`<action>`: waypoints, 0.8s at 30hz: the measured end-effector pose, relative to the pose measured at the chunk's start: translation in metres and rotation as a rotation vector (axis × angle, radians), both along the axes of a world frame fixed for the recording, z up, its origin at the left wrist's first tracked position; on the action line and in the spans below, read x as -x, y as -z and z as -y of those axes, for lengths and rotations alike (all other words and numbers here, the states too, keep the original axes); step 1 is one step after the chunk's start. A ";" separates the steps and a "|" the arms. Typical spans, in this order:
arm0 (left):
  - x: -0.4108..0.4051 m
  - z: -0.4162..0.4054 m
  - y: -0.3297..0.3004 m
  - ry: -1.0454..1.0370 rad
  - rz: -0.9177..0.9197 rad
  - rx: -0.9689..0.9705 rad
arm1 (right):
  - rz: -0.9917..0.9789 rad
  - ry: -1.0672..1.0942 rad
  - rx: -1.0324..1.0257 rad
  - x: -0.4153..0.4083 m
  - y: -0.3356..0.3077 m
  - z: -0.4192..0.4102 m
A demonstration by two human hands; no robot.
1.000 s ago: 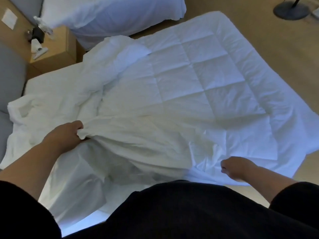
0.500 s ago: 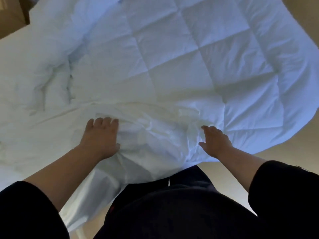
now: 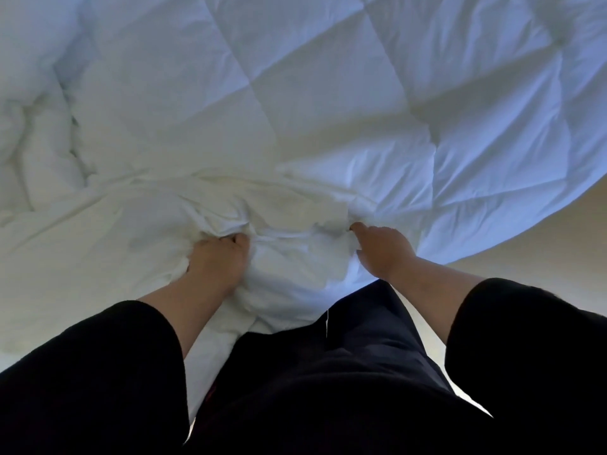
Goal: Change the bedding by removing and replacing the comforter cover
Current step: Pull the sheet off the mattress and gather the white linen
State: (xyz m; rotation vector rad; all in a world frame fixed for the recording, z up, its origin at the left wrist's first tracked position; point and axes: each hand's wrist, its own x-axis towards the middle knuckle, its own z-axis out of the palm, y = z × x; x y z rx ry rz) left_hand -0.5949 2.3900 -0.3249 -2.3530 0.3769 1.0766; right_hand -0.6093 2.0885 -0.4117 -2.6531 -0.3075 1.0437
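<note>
A white quilted comforter (image 3: 377, 103) lies spread over the bed and fills the upper part of the view, its right edge hanging past the bed. A smooth white cover (image 3: 108, 238) is bunched along the comforter's near edge. My left hand (image 3: 216, 261) grips a fold of the cover, fingers dug into the cloth. My right hand (image 3: 384, 247) grips the bunched cover where it meets the comforter's near edge, fingertips buried in the fabric.
Tan floor (image 3: 542, 254) shows to the right beyond the comforter's hanging edge. My dark clothing (image 3: 328, 389) fills the bottom of the view, close against the bed's edge.
The view has come closer and lower over the bed. Both hands moved toward each other along the near edge and went from lying on the cloth to gripping bunched fabric.
</note>
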 end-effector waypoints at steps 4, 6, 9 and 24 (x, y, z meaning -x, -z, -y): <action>0.005 -0.023 -0.008 -0.032 0.005 -0.023 | -0.007 -0.147 0.142 0.014 -0.017 0.062; 0.014 -0.031 -0.017 -0.053 0.027 -0.019 | -0.038 -0.120 0.323 0.019 -0.031 0.120; 0.038 -0.033 -0.023 0.014 0.051 0.009 | -0.007 -0.020 0.492 0.020 -0.054 0.172; 0.070 0.016 -0.043 -0.240 -0.064 0.370 | 0.117 0.020 0.377 0.051 -0.100 0.088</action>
